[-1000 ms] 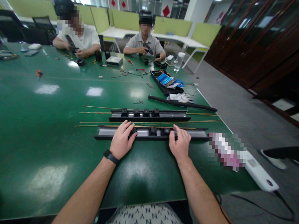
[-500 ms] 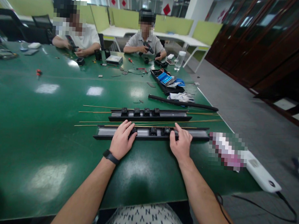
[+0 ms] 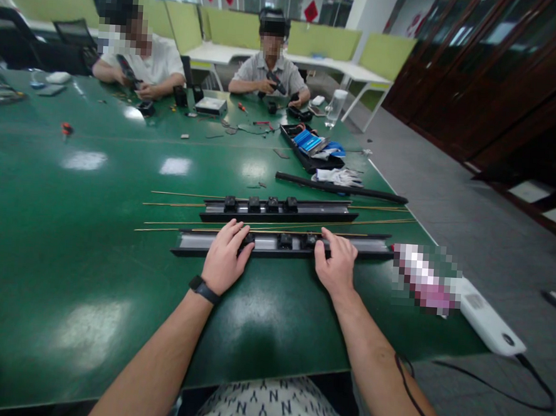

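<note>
A long black channel (image 3: 374, 247) with a silver-grey inside lies on the green table in front of me, with small black blocks (image 3: 285, 240) set along it. My left hand (image 3: 224, 258) is over its left part, fingers at the far wall and thumb near a partly hidden block. At the right part, my right hand (image 3: 337, 262) grips it the same way, thumb and index finger beside another block. Thin brass-coloured rods (image 3: 164, 222) run along the channel's far side. Behind them lies a second black channel (image 3: 277, 220) with several similar blocks.
Farther back lie a black bar (image 3: 340, 187), white gloves (image 3: 339, 176) and a black tray (image 3: 304, 156) with blue items. A white power strip (image 3: 490, 318) sits at the right table edge, its cable hanging down. Two people work across the table (image 3: 134, 168).
Both hands stay on the near channel with almost no movement. The view has shifted slightly.
</note>
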`<control>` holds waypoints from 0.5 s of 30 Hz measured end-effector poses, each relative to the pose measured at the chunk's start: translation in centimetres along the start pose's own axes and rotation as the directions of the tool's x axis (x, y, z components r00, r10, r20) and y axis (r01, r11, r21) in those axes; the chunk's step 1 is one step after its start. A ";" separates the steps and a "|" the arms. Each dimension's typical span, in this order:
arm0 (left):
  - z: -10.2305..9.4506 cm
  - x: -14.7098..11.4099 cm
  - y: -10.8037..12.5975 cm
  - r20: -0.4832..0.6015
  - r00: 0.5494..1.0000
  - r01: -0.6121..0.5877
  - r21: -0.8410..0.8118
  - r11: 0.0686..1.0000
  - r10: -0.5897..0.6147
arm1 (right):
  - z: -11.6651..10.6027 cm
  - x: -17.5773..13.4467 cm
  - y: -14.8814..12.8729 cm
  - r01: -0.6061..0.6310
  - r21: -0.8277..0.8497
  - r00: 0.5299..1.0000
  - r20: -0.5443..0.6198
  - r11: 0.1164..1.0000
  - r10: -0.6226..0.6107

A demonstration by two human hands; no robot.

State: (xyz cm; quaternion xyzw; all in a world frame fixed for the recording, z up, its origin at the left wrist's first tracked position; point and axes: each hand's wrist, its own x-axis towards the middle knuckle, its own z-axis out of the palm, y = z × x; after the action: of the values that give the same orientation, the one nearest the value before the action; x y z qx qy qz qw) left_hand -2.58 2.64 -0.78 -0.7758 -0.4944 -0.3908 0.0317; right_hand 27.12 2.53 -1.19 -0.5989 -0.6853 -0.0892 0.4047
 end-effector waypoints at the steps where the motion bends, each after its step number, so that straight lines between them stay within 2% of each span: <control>1: 0.0 0.0 0.0 0.001 1.000 0.000 0.000 1.000 0.000 | 0.0 0.0 0.0 0.003 -0.003 1.000 -0.001 1.000 -0.003; 15: -0.2 0.1 0.2 -0.001 1.000 0.000 0.026 1.000 0.000 | -0.1 0.1 0.1 0.010 -0.010 1.000 -0.014 1.000 -0.010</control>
State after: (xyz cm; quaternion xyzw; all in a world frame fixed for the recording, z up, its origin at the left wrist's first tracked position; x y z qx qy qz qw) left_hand -2.50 2.52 -0.56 -0.7750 -0.4995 -0.3848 0.0419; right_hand 27.26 2.59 -1.08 -0.5966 -0.6851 -0.0986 0.4061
